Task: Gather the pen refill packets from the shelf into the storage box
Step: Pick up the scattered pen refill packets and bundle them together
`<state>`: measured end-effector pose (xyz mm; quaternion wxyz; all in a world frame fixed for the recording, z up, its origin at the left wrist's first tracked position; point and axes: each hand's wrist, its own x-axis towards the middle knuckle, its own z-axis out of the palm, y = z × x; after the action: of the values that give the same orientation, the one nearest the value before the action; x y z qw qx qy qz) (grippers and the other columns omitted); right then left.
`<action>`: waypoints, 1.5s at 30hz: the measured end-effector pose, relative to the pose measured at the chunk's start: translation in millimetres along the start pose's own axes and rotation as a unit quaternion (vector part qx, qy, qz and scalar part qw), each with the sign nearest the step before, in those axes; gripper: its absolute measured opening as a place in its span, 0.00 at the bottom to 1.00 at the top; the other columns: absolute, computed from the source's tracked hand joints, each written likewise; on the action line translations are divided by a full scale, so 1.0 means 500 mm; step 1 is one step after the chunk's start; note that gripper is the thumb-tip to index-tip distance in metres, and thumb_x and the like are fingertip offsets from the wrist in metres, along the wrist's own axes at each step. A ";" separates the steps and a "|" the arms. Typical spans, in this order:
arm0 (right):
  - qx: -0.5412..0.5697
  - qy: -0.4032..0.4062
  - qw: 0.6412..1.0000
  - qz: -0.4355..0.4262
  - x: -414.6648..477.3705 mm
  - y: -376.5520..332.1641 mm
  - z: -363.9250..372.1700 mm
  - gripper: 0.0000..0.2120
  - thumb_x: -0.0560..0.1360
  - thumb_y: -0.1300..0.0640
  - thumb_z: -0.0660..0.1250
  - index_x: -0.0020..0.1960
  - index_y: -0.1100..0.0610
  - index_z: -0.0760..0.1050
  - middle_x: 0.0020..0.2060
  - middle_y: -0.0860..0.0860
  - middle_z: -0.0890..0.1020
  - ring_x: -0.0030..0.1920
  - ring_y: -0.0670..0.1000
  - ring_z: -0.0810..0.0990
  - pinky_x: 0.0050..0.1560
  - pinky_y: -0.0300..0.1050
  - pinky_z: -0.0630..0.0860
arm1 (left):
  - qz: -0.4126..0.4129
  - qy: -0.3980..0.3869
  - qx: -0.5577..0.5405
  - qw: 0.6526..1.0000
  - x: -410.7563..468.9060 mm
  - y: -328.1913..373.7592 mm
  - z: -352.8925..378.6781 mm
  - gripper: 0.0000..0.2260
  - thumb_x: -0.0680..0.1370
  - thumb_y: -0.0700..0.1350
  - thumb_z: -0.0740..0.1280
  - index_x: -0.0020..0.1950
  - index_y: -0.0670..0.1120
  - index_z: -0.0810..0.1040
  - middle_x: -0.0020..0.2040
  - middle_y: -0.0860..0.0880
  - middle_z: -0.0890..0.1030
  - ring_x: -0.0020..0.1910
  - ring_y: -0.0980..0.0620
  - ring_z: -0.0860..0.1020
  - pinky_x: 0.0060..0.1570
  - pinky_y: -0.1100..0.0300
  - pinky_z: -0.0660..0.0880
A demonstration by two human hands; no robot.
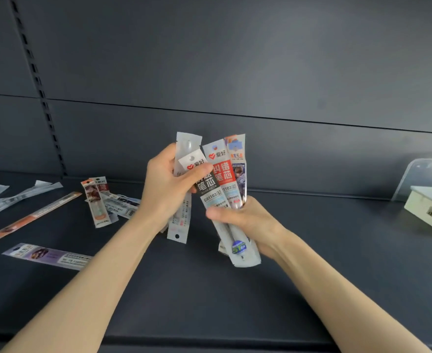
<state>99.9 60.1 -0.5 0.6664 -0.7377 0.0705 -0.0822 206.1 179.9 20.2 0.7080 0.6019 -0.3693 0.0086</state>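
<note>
Above the dark shelf (311,250), both hands are busy squaring up a fan of pen refill packets. The right hand (245,220) has its grip closed round the lower ends of a bundle, the red-labelled packet (222,174) at its front. The left hand (166,192) grips a long white packet (183,217), with its thumb pressed on the top of a black-labelled packet (206,184). Whether that one belongs to the left grip or to the right-hand bundle I cannot tell.

The step looks like collecting and stacking, with none of these yet in the storage box (428,210), which sits well apart at the right edge with its clear lid (418,174) raised. More refills lie on the shelf to the left: a small heap (98,202), an orange-striped packet (31,217) and a purple packet (49,256).

Next, I judge, the two handfuls need merging into one grip, so one hand is free either to fetch the loose ones or to carry the lot rightwards to the box.

The box is cut off by the frame and its inside is hidden. How many packets the bundle holds is unclear, since they overlap.
</note>
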 end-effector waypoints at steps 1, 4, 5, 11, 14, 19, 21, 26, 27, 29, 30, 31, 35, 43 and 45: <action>0.007 -0.007 1.000 0.007 0.001 0.001 0.002 0.08 0.70 0.63 0.73 0.44 0.52 0.79 0.31 0.43 0.83 0.32 0.41 0.81 0.35 0.37 0.77 | -0.008 0.003 -0.018 1.000 -0.003 0.002 0.003 0.09 0.72 0.38 0.73 0.48 0.48 0.78 0.40 0.51 0.85 0.40 0.54 0.84 0.34 0.58 0.81; 0.054 -0.031 0.998 0.011 0.000 0.004 0.006 0.08 0.70 0.70 0.70 0.45 0.59 0.78 0.33 0.50 0.83 0.32 0.47 0.81 0.38 0.42 0.79 | -0.019 0.000 -0.024 1.000 -0.006 0.004 0.013 0.06 0.73 0.41 0.72 0.48 0.46 0.78 0.40 0.52 0.84 0.39 0.55 0.83 0.33 0.60 0.80; 0.081 -0.032 0.996 0.011 0.000 0.005 0.004 0.06 0.71 0.70 0.69 0.47 0.61 0.78 0.36 0.54 0.83 0.33 0.50 0.82 0.40 0.45 0.81 | -0.021 0.007 -0.011 1.000 -0.004 0.004 0.014 0.05 0.74 0.43 0.70 0.48 0.45 0.77 0.38 0.52 0.83 0.36 0.56 0.81 0.32 0.61 0.78; 0.144 0.089 0.985 -0.036 0.007 0.003 -0.026 0.04 0.74 0.64 0.68 0.42 0.60 0.74 0.25 0.51 0.70 0.24 0.48 0.68 0.30 0.42 0.73 | -0.163 0.074 -0.198 0.964 0.015 -0.004 -0.003 0.09 0.81 0.42 0.60 0.50 0.46 0.79 0.42 0.50 0.77 0.39 0.54 0.76 0.42 0.58 0.78; 0.160 0.132 0.977 -0.048 0.007 0.005 -0.034 0.11 0.73 0.63 0.70 0.37 0.57 0.69 0.23 0.50 0.67 0.24 0.48 0.65 0.29 0.42 0.70 | -0.175 0.052 -0.232 0.955 0.013 -0.011 -0.008 0.07 0.79 0.41 0.64 0.49 0.49 0.82 0.45 0.53 0.82 0.46 0.56 0.80 0.52 0.58 0.76; 0.130 0.243 0.958 -0.076 0.008 0.002 -0.040 0.08 0.73 0.59 0.71 0.38 0.56 0.74 0.26 0.52 0.77 0.25 0.50 0.74 0.33 0.46 0.75 | -0.162 0.182 -0.212 0.946 0.020 -0.024 -0.022 0.05 0.74 0.40 0.70 0.42 0.49 0.80 0.41 0.53 0.82 0.40 0.57 0.80 0.45 0.62 0.73; 0.168 0.225 0.958 -0.061 0.009 0.003 -0.037 0.03 0.74 0.57 0.70 0.46 0.56 0.77 0.34 0.56 0.84 0.30 0.51 0.81 0.38 0.47 0.80 | -0.106 0.157 -0.150 0.970 0.013 -0.020 -0.013 0.05 0.73 0.37 0.71 0.43 0.47 0.81 0.39 0.51 0.83 0.39 0.56 0.81 0.42 0.63 0.76; 0.292 0.153 0.943 -0.052 0.012 0.003 -0.041 0.20 0.70 0.50 0.68 0.57 0.60 0.74 0.51 0.60 0.84 0.47 0.57 0.85 0.43 0.49 0.82 | 0.064 -0.062 0.012 0.996 -0.029 -0.024 0.033 0.07 0.70 0.33 0.73 0.44 0.43 0.84 0.42 0.49 0.85 0.44 0.57 0.82 0.46 0.63 0.77; 0.310 0.146 0.938 -0.054 0.012 0.002 -0.046 0.21 0.69 0.49 0.68 0.57 0.59 0.73 0.50 0.59 0.84 0.46 0.56 0.85 0.41 0.50 0.82 | 0.082 -0.111 0.028 0.990 -0.035 -0.030 0.038 0.08 0.70 0.34 0.74 0.45 0.45 0.85 0.45 0.50 0.85 0.47 0.57 0.82 0.50 0.62 0.77; 0.332 0.151 0.929 -0.054 0.010 0.003 -0.057 0.18 0.70 0.51 0.68 0.57 0.57 0.73 0.49 0.57 0.84 0.46 0.55 0.85 0.41 0.51 0.82 | 0.082 -0.199 0.074 0.974 -0.039 -0.039 0.040 0.10 0.68 0.41 0.77 0.48 0.49 0.85 0.50 0.55 0.84 0.54 0.59 0.80 0.58 0.61 0.75; 0.344 0.160 0.924 -0.051 0.011 0.005 -0.063 0.16 0.72 0.54 0.68 0.58 0.58 0.74 0.47 0.56 0.85 0.45 0.52 0.85 0.40 0.48 0.82 | 0.058 -0.239 0.091 0.965 -0.040 -0.040 0.039 0.11 0.67 0.45 0.77 0.48 0.51 0.85 0.52 0.56 0.84 0.57 0.60 0.79 0.61 0.61 0.72; 0.355 0.164 0.919 -0.048 0.010 0.006 -0.067 0.15 0.73 0.57 0.67 0.58 0.60 0.74 0.44 0.55 0.85 0.42 0.50 0.85 0.39 0.46 0.81 | 0.029 -0.264 0.090 0.960 -0.041 -0.035 0.038 0.11 0.66 0.49 0.76 0.47 0.51 0.86 0.52 0.57 0.84 0.57 0.61 0.79 0.61 0.62 0.71; 0.321 0.110 0.939 -0.052 0.005 0.001 -0.066 0.06 0.72 0.65 0.65 0.49 0.64 0.78 0.33 0.53 0.81 0.31 0.49 0.78 0.35 0.44 0.79 | -0.027 -0.133 0.007 0.991 -0.028 -0.021 0.039 0.07 0.73 0.50 0.69 0.42 0.48 0.85 0.43 0.53 0.85 0.46 0.59 0.81 0.49 0.63 0.76; 0.064 -0.090 0.990 -0.086 0.009 0.008 0.000 0.12 0.67 0.70 0.65 0.51 0.65 0.77 0.43 0.57 0.82 0.44 0.54 0.82 0.51 0.49 0.79 | -0.144 -0.189 -0.055 0.970 -0.026 0.003 0.034 0.16 0.70 0.52 0.72 0.55 0.47 0.79 0.45 0.43 0.84 0.34 0.50 0.80 0.24 0.63 0.72; 0.031 -0.091 0.993 -0.065 0.009 0.007 0.005 0.15 0.67 0.68 0.67 0.54 0.64 0.77 0.46 0.58 0.82 0.49 0.56 0.81 0.57 0.54 0.78 | -0.117 -0.148 -0.050 0.981 -0.024 0.004 0.033 0.18 0.69 0.47 0.75 0.57 0.49 0.78 0.51 0.48 0.85 0.47 0.51 0.84 0.36 0.60 0.78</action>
<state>105.0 61.4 -4.0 0.6858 -0.7242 -0.0410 -0.0595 188.1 171.5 15.3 0.6708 0.5993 -0.3972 -0.1820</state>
